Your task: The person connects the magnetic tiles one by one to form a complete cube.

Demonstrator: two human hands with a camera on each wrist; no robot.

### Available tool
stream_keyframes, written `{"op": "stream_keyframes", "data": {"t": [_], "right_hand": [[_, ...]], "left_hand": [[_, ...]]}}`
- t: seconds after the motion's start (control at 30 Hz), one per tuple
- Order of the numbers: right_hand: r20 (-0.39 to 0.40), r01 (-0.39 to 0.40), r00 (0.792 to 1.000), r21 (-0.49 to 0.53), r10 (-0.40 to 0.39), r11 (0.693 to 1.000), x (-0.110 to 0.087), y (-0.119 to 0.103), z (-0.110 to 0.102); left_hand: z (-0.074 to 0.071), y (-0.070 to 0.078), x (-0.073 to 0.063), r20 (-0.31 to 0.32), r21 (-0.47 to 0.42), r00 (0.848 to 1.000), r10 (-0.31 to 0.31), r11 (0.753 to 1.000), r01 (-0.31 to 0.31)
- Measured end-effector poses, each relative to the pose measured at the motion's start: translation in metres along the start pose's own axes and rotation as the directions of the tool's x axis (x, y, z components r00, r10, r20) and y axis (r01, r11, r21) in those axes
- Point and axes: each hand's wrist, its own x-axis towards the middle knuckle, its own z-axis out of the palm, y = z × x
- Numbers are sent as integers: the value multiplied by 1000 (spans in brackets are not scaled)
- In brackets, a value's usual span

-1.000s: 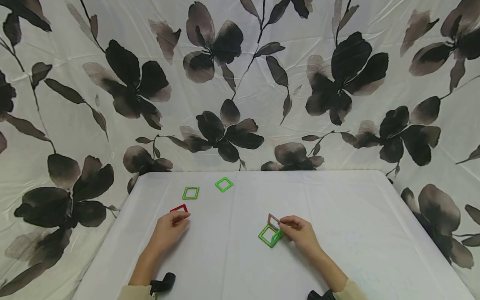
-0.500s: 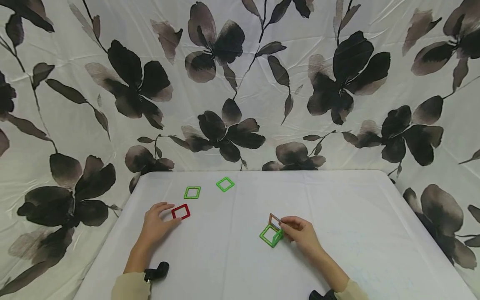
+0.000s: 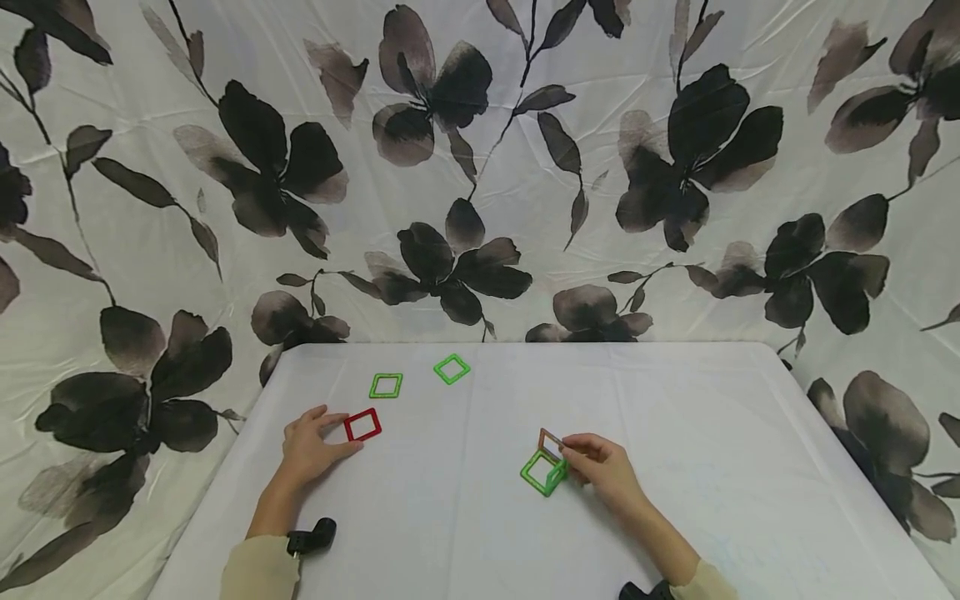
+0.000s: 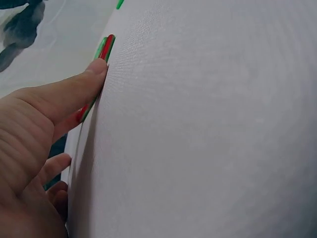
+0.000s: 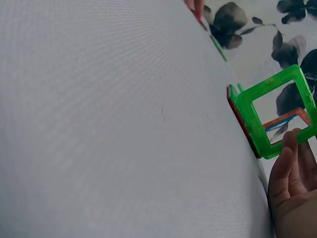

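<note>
My left hand [image 3: 303, 450] holds a red square frame tile [image 3: 377, 421] at the table's left, its thumb on the near edge and a finger at the far left corner. In the left wrist view, the thumb covers part of this red tile [image 4: 111, 42]. On the right, my right hand [image 3: 603, 471] pinches a small group of joined frame tiles. One green tile [image 3: 533, 483] lies flat there. A second green tile [image 5: 270, 84] stands upright, and an orange tile [image 5: 287, 116] shows through its opening behind it. The fingers hide where these tiles meet.
Two loose green frame tiles, a left one [image 3: 385, 397] and a right one [image 3: 442, 376], lie toward the far edge of the white table [image 3: 465, 517]. A floral cloth [image 3: 420, 100] hangs behind. Black straps circle both wrists.
My left hand has moved left from above the red tile to its left side, uncovering it, fingers now spread around its edges. The right hand and its tiles have stayed in place.
</note>
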Motion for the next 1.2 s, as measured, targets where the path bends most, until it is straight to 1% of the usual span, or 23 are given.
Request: {"op": "stream_keyframes", "data": {"t": [0.1, 0.2, 0.3, 0.4, 0.47, 0.57, 0.63, 0.7, 0.8, 0.93, 1.07, 1.2], "right_hand": [[-1, 2, 1000, -1, -2, 1000, 0, 0, 0], [1, 6, 1000, 0, -6, 1000, -1, 0, 0], [3, 4, 1000, 4, -4, 1000, -1, 1, 0], [10, -4, 1000, 13, 4, 1000, -1, 0, 0], [14, -6, 1000, 14, 6, 1000, -1, -1, 0], [12, -12, 1000, 10, 11, 1000, -2, -1, 1], [6, -20, 1000, 1, 20, 1000, -2, -1, 1], [1, -25, 1000, -4, 25, 1000, -3, -1, 2], [5, -24, 1000, -4, 24, 1000, -4, 0, 2], [30, -4, 1000, 10, 4, 1000, -8, -1, 2], [63, 46, 997, -17, -45, 999, -12, 0, 2], [79, 115, 991, -90, -108, 989, -15, -1, 2]], "left_hand": [[0, 2, -1, -9, 7, 1000, 6, 1000, -6], [0, 6, -3, -34, -1, 999, 38, 999, -38], [-1, 13, -7, -38, -58, 998, 51, 997, -53], [-3, 19, -9, -22, -135, 999, 46, 990, -49], [-4, 22, -10, -28, -179, 999, 44, 983, -48], [-5, 28, -11, -59, -243, 997, 58, 968, -70], [-4, 34, -13, -86, -296, 994, 63, 951, -86], [-2, 41, -15, -110, -354, 992, 66, 930, -101], [3, 53, -18, -145, -410, 988, 51, 906, -106], [12, 71, -23, -171, -439, 985, 34, 892, -107], [23, 88, -27, -148, -460, 988, 52, 880, -116], [35, 100, -30, -117, -495, 990, 77, 860, -125]]}}
